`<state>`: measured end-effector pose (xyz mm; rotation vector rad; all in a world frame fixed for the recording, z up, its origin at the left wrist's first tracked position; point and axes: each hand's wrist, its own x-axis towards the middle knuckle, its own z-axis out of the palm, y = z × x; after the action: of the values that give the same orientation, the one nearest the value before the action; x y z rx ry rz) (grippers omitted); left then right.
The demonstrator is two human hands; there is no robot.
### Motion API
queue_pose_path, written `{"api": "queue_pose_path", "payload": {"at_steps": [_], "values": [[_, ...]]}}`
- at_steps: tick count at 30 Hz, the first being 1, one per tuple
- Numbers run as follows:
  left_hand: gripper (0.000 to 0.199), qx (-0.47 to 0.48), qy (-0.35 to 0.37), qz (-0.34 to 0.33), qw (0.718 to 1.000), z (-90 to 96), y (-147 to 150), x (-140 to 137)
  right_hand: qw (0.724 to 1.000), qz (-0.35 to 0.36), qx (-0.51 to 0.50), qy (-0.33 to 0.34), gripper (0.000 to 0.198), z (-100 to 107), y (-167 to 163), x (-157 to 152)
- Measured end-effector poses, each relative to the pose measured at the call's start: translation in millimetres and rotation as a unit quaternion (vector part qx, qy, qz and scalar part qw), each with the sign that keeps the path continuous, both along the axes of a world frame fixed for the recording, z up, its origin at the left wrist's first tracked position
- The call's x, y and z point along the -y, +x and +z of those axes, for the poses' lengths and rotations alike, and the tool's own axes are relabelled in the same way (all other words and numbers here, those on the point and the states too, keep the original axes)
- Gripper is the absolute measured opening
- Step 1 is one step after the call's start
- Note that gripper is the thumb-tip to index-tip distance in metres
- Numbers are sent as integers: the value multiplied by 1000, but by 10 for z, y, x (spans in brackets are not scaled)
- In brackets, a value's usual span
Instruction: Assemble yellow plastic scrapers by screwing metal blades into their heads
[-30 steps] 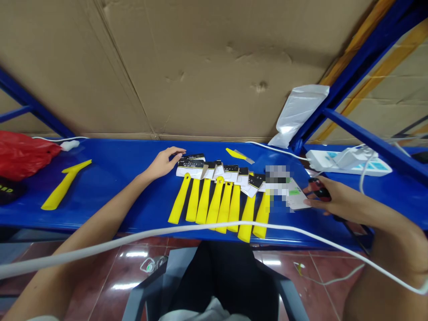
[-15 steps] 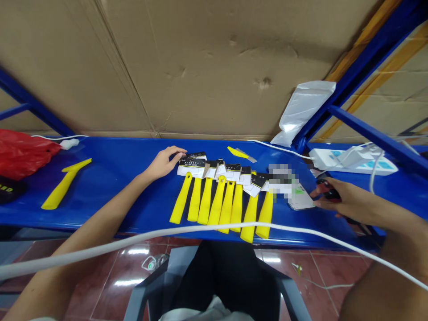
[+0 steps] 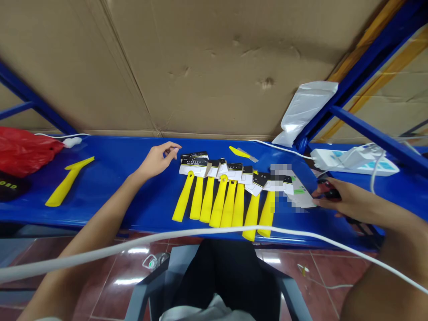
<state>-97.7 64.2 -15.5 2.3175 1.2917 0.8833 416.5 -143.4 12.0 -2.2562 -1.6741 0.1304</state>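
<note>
A row of several yellow tapered plastic handles (image 3: 217, 207) lies on the blue table, with black-and-white printed cards (image 3: 195, 166) overlapping their upper ends. My left hand (image 3: 160, 158) is just left of the leftmost cards, apart from them. Its fingers are loosely bent, thumb apart, with nothing visible between them. On the right, my right hand (image 3: 351, 203) is closed around a black-and-red object (image 3: 329, 191) whose kind I cannot make out. Beside that hand is a white flat item (image 3: 302, 196) with green marks, partly blurred by pixelation.
A yellow-handled blade tool (image 3: 242, 154) lies behind the cards. Another yellow tool with an angled head (image 3: 68, 183) lies left, near a red plastic bag (image 3: 26, 149). A white power strip (image 3: 361, 162) is at right. A white cable (image 3: 143, 238) crosses in front.
My left hand has drawn back slightly to the left, away from the card edge. My right hand stays about where it was, still closed on the black-and-red object.
</note>
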Motion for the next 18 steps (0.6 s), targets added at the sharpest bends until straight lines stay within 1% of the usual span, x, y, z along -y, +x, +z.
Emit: {"api": "queue_pose_path", "payload": {"at_steps": [2, 5, 8, 9, 10, 12, 14, 16, 18], "values": [[48, -14, -32, 0, 999, 61, 10, 213, 1000, -1, 3, -2, 50, 15, -129, -16], [47, -12, -51, -8, 999, 63, 62, 681, 1000, 2, 0, -18, 51, -30, -169, -14], [47, 18, -79, -1, 997, -55, 133, 1153, 996, -4, -18, -82, 46, -88, -75, -10], [48, 29, -87, 1, 996, -107, 157, 1274, 995, -7, -22, -97, 45, -98, -53, -14], [49, 34, -92, 3, 995, -158, 180, 1370, 995, -5, -16, -96, 44, -100, -52, -20], [54, 40, -102, 2, 994, -239, 225, 1490, 998, 5, 10, -67, 46, -87, -120, -34], [57, 49, -114, -2, 992, -273, 267, 1528, 999, 18, 40, -25, 46, -57, -277, -40], [55, 58, -128, -18, 990, -258, 303, 1507, 998, 30, 59, 14, 41, -25, -483, -25], [50, 63, -140, -44, 987, -208, 331, 1440, 996, 60, 60, 33, 42, -6, -700, 23]]}}
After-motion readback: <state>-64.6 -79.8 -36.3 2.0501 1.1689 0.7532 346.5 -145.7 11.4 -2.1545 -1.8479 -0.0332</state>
